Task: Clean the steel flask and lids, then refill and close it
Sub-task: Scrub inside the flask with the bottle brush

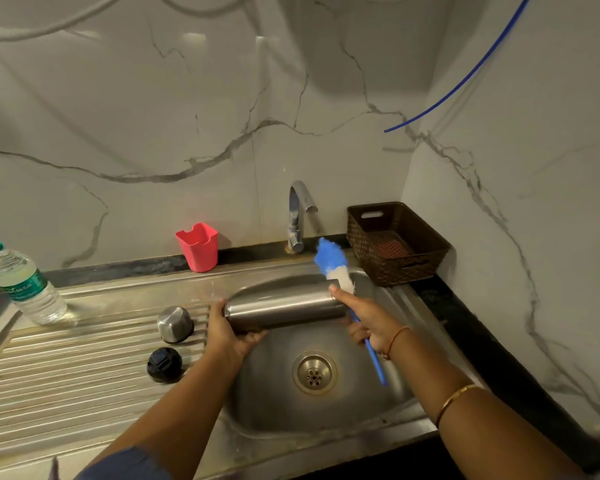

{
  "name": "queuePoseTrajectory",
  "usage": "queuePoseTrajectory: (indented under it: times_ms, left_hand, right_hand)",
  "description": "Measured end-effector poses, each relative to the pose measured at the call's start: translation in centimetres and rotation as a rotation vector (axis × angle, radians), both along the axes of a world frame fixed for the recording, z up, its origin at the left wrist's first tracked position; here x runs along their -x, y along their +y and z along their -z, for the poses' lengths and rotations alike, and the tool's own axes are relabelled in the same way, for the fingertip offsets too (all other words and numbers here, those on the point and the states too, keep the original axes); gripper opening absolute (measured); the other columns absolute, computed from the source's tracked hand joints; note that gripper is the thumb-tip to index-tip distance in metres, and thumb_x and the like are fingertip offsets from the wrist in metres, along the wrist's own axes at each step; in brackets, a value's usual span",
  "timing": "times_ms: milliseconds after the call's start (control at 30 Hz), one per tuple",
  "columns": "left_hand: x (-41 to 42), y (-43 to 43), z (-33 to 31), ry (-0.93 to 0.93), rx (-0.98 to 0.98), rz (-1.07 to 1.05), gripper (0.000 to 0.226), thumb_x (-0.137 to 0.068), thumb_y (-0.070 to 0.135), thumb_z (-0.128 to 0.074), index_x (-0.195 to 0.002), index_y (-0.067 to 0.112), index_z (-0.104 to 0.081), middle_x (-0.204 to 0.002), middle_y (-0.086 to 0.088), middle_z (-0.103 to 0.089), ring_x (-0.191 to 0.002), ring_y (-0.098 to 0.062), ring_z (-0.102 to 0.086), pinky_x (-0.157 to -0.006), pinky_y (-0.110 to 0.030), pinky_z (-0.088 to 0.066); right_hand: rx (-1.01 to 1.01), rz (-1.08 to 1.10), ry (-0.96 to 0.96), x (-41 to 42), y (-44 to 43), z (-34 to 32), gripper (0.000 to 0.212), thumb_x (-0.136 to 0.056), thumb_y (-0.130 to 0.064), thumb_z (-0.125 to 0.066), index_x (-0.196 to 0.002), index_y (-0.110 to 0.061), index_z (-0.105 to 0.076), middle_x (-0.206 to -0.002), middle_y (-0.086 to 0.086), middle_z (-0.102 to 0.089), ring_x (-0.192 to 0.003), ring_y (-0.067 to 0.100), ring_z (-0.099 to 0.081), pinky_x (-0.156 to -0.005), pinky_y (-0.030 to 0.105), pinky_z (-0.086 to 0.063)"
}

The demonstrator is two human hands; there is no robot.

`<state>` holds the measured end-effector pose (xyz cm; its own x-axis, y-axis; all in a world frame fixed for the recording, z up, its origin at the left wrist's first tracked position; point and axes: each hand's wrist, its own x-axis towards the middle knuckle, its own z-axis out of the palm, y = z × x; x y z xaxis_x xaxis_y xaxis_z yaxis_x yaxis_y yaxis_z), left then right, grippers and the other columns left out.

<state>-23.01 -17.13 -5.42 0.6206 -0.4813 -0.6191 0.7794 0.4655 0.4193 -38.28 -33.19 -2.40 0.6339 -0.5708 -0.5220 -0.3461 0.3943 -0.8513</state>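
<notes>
Fingers of my left hand point(230, 329) wrap the base end of the steel flask point(284, 308), held level above the sink point(388, 393); my right hand point(368, 323) is closed round the handle of the blue bottle brush point(336, 268), forefinger laid along it, bristle head just outside the flask's mouth; the steel lid point(175, 323) and the black inner lid point(164, 364) sit on the ribbed drainboard point(66, 375) to the left, a water bottle point(21, 284) stands farther left; the tap point(300, 216) shows no stream. I judge the step to be scrubbing the flask's inside; next the brush wants lining up with the mouth and pushing straight in, left grip kept firm against the thrust.
</notes>
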Motion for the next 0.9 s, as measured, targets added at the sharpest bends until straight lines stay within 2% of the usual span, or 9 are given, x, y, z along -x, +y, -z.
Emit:
queuePoseTrajectory:
  times_ms: [167,267,367,500,533,600,700,800,900]
  left_hand:
    - [0.9,-1.1,2.6,0.08,-0.067,0.087,0.05,-0.093,0.039,-0.053,-0.133,0.011,-0.042,-0.115,-0.019,-0.048,-0.125,-0.038,-0.044,-0.094,-0.057,-0.039]
    - [0.9,-2.1,3.5,-0.058,-0.415,0.295,0.053,-0.092,0.028,-0.056,-0.138,0.011,-0.038,-0.119,-0.019,-0.045,-0.117,-0.04,-0.045,-0.081,-0.058,-0.046]
    - [1.6,-2.7,3.4,-0.43,-0.75,0.506,0.08,-0.085,0.01,-0.064,-0.15,0.02,-0.019,-0.143,-0.02,-0.032,-0.123,-0.041,-0.04,-0.093,-0.051,-0.043]
    - [4.1,-4.6,2.8,-1.206,-0.828,0.924,0.111,-0.069,0.015,-0.081,-0.15,0.033,-0.008,-0.159,-0.008,0.003,-0.144,-0.034,-0.01,-0.113,-0.051,-0.027]
    - [4.7,-5.1,2.5,-1.368,-0.833,0.936,0.112,-0.066,0.022,-0.083,-0.15,0.033,-0.009,-0.159,-0.006,-0.002,-0.145,-0.03,-0.009,-0.115,-0.052,-0.023]
    - [5.2,-5.7,2.3,-1.548,-0.834,0.786,0.096,-0.062,0.034,-0.084,-0.141,0.032,-0.03,-0.146,0.0,-0.037,-0.135,-0.022,-0.036,-0.11,-0.045,-0.034]
    - [4.9,-5.1,1.9,-1.514,-0.769,0.65,0.071,-0.059,0.034,-0.086,-0.117,0.034,-0.045,-0.11,0.01,-0.059,-0.096,-0.008,-0.056,-0.076,-0.019,-0.045]
    - [3.7,-4.2,1.9,-1.302,-0.694,0.576,0.068,-0.06,0.027,-0.087,-0.114,0.031,-0.045,-0.107,0.009,-0.058,-0.099,-0.012,-0.056,-0.08,-0.026,-0.046]
    - [2.2,-3.6,1.6,-1.186,-0.675,0.512,0.071,-0.061,0.023,-0.088,-0.119,0.028,-0.046,-0.11,0.008,-0.056,-0.105,-0.015,-0.053,-0.091,-0.036,-0.048]
  right_hand:
    - [0.059,0.18,-0.076,0.1,0.9,0.1,0.036,-0.074,-0.039,-0.076,-0.092,-0.015,-0.056,-0.06,-0.005,-0.034,-0.033,0.002,-0.023,-0.03,0.016,-0.022]
    - [0.212,0.27,-0.079,0.4,1.2,0.3,0.04,-0.072,-0.039,-0.077,-0.095,-0.014,-0.055,-0.07,-0.004,-0.048,-0.051,0.004,-0.041,-0.043,0.017,-0.032]
    - [0.403,0.304,-0.06,0.4,1.8,0.3,0.049,-0.069,-0.039,-0.078,-0.105,-0.016,-0.054,-0.092,-0.002,-0.059,-0.076,0.007,-0.054,-0.058,0.019,-0.039]
    - [0.538,0.287,-0.033,0.1,2.8,0.2,0.063,-0.069,-0.04,-0.079,-0.12,-0.019,-0.049,-0.1,-0.006,-0.056,-0.085,0.006,-0.054,-0.062,0.014,-0.04]
    - [0.543,0.278,-0.027,0.0,3.2,0.2,0.066,-0.069,-0.04,-0.079,-0.124,-0.019,-0.048,-0.104,-0.005,-0.055,-0.089,0.008,-0.054,-0.063,0.014,-0.04]
    - [0.547,0.245,-0.028,-0.1,3.7,0.2,0.069,-0.07,-0.038,-0.079,-0.127,-0.018,-0.046,-0.11,-0.003,-0.054,-0.094,0.011,-0.054,-0.067,0.015,-0.042]
    - [0.522,0.185,-0.101,0.2,4.1,-0.1,0.05,-0.075,-0.036,-0.075,-0.116,-0.018,-0.052,-0.101,-0.003,-0.059,-0.083,0.005,-0.056,-0.058,0.01,-0.043]
    - [0.58,0.158,-0.076,1.3,3.7,-0.1,0.025,-0.089,-0.036,-0.059,-0.1,-0.013,-0.06,-0.08,-0.002,-0.059,-0.073,0.008,-0.054,-0.058,0.018,-0.04]
    - [0.627,0.068,0.019,2.8,3.2,0.3,0.019,-0.097,-0.019,-0.044,-0.107,-0.016,-0.06,-0.07,0.002,-0.06,-0.051,-0.004,-0.053,-0.048,0.01,-0.036]
